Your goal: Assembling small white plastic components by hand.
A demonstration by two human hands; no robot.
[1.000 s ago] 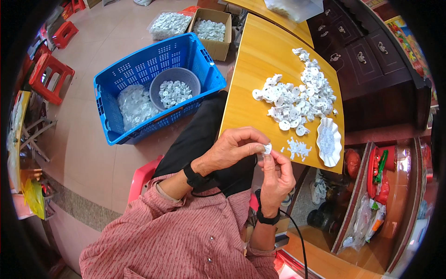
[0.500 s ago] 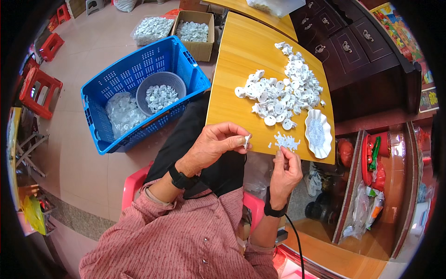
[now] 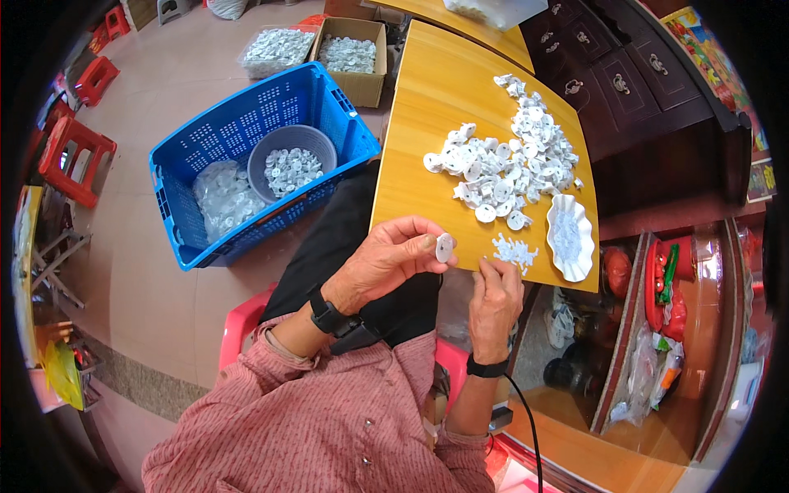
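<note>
My left hand (image 3: 401, 255) is closed, its thumb and fingers pinching a round white plastic disc piece (image 3: 444, 247) just off the table's near edge. The disc's flat face shows. My right hand (image 3: 495, 300) is at the same edge with thumb and fingertips pressed together; a tiny pale tip, seemingly a small plastic pin (image 3: 484, 259), shows at them. Next to those fingers lies a small pile of translucent white pins (image 3: 515, 252). More pins fill a white scalloped dish (image 3: 585, 248) to the right. Farther back, white plastic disc pieces (image 3: 501, 174) lie heaped on the table.
The yellow wooden table (image 3: 419, 99) stands ahead. To its left, a blue plastic crate (image 3: 222, 119) holds a grey basket (image 3: 261, 156) and a bag of white pieces. Behind it are a cardboard box (image 3: 362, 85) and a clear tub (image 3: 255, 64). Dark drawers (image 3: 620, 90) stand at the right.
My left hand has turned the disc so its face shows. My right hand has moved left and down from the pin pile to where a lone pin lay, its fingertips now covering that spot.
</note>
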